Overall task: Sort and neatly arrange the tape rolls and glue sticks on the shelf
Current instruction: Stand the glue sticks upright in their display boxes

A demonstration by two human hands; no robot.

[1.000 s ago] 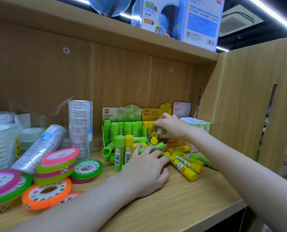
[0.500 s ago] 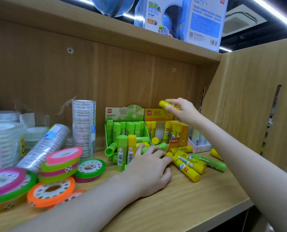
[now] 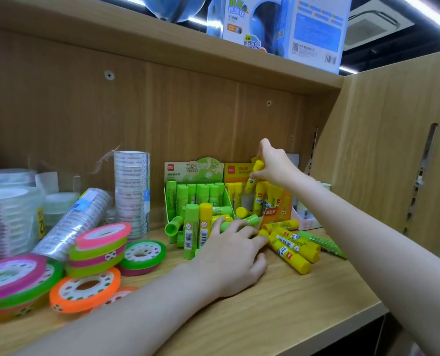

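My right hand (image 3: 274, 164) is raised near the back right corner of the shelf (image 3: 278, 312), its grip closed around a yellow glue stick (image 3: 253, 177) pinched between thumb and fingers. The stick tilts, its lower end pointing down toward the orange display box (image 3: 270, 201), where other yellow sticks stand upright. Just left of that box, the green display box (image 3: 195, 194) holds a row of green glue sticks against the back wall.

My left hand (image 3: 233, 253) rests palm down on the shelf in front of both boxes, fingers loosely spread and touching the loose sticks there, its grip released around nothing. Beside its fingertips a green glue stick (image 3: 190, 231) and a yellow one (image 3: 205, 223) stand upright. To the right of the hand, several yellow sticks (image 3: 289, 249) lie in a heap toward the right edge.

Along the left edge, coloured tape rolls (image 3: 85, 289) lie flat in pink, green and orange, some stacked. Behind them a tall stack of clear tape rolls (image 3: 131, 194) stands upright, with another stack (image 3: 75, 219) leaning just beside it.
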